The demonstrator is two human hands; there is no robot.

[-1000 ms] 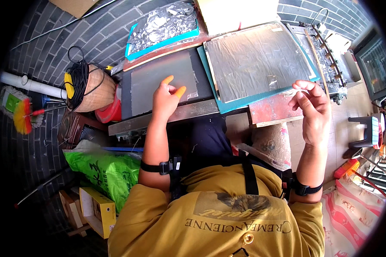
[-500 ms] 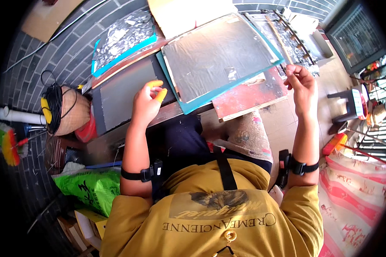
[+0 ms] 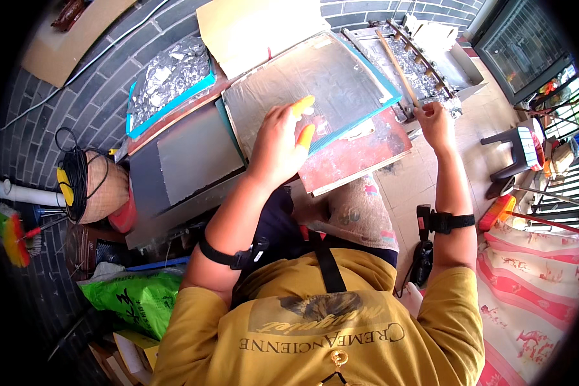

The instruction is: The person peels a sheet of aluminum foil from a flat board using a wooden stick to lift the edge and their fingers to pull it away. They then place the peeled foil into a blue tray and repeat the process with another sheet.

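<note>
My left hand [image 3: 282, 145], with yellow covers on thumb and forefinger, hovers over the near part of a stack of thin greyish sheets [image 3: 296, 64]. Its thumb and forefinger are spread apart. A small pale scrap shows near the forefinger; whether it touches is unclear. The stack lies on a teal board [image 3: 374, 110], which rests partly on a reddish board [image 3: 360, 157]. To the right, my right hand [image 3: 437, 127] has its fingers closed at the near end of a thin wooden stick [image 3: 399, 67]. The stick's far part lies over a tray of silvery flakes [image 3: 420, 64].
A blue-edged tray [image 3: 174, 112] of crumpled silvery foil stands at the back left. Left of the stack lies a dark flat sheet [image 3: 196, 154]. A tan board [image 3: 257, 29] leans behind. A dark stool [image 3: 511, 154] stands on the tiled floor at right.
My left hand has moved right, from beside the stack to above its near part. My right hand has come to the wooden stick's near end. The view has shifted slightly.
</note>
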